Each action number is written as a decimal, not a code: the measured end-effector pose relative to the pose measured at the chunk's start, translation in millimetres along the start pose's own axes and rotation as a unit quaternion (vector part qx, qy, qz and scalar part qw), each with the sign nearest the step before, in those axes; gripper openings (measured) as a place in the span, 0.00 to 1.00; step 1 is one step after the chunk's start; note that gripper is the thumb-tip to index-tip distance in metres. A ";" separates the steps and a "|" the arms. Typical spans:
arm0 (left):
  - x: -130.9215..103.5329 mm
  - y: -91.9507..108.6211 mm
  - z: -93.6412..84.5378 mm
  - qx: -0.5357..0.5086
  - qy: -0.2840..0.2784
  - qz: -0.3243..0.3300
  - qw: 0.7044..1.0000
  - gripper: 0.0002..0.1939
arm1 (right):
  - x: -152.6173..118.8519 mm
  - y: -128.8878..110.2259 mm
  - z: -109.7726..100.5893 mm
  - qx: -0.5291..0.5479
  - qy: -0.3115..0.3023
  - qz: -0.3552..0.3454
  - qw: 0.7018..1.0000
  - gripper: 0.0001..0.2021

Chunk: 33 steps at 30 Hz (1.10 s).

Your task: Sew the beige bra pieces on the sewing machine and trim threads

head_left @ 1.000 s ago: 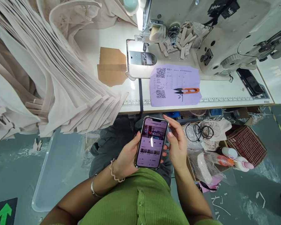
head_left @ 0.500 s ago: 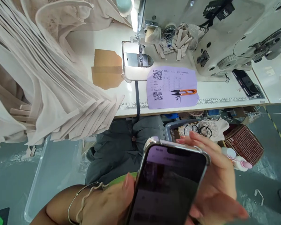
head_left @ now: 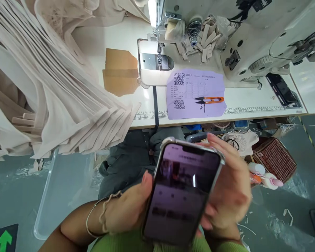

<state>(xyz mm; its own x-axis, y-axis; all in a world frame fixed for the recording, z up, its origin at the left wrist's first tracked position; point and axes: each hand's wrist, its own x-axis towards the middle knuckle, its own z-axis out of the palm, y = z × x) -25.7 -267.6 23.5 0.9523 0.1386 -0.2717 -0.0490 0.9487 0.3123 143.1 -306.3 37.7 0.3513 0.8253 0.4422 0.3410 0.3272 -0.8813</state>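
Note:
A smartphone in a clear case is held up over my lap, its screen lit with a blurred page. My left hand grips its left edge, thumb along the side; the other fingers are hidden behind it. Around the right edge and back curls my right hand, fingers partly hidden and slightly smeared. On the table beyond lies a purple printed sheet with QR codes, and orange thread snips rest on it. Left of the sheet is a piece of brown card.
A sewing machine stands on the white table. Layered pale fabric hangs over the table's left edge. Another phone-like dark device lies at right. Below are a woven basket, bottles and a clear plastic bin.
The phone has come closer to my body, a little left, and its screen now looks brighter. My right hand has moved left with it. The view has shifted slightly.

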 end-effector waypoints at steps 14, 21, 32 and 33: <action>32.9 -12.2 -39.3 -0.124 0.001 0.143 0.982 0.37 | -8.9 53.1 6.3 -0.021 -0.052 0.147 0.987 0.21; 35.0 -12.3 -40.1 -0.132 0.001 0.141 0.981 0.37 | -7.7 51.1 6.4 -0.026 -0.044 0.148 0.988 0.19; 33.5 -12.4 -39.6 -0.138 0.004 0.136 0.981 0.38 | -7.6 52.9 6.1 -0.040 -0.051 0.140 0.988 0.19; 33.5 -12.5 -39.5 -0.138 0.005 0.135 0.981 0.38 | -7.5 52.7 6.1 -0.039 -0.050 0.142 0.988 0.19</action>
<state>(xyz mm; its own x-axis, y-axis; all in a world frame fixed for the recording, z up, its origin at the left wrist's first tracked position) -5.1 -263.6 -25.5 0.8904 0.3970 -0.2226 -0.3801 0.9176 0.1164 153.1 -292.4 -13.1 0.3550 0.9216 0.1571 0.3086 0.0431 -0.9502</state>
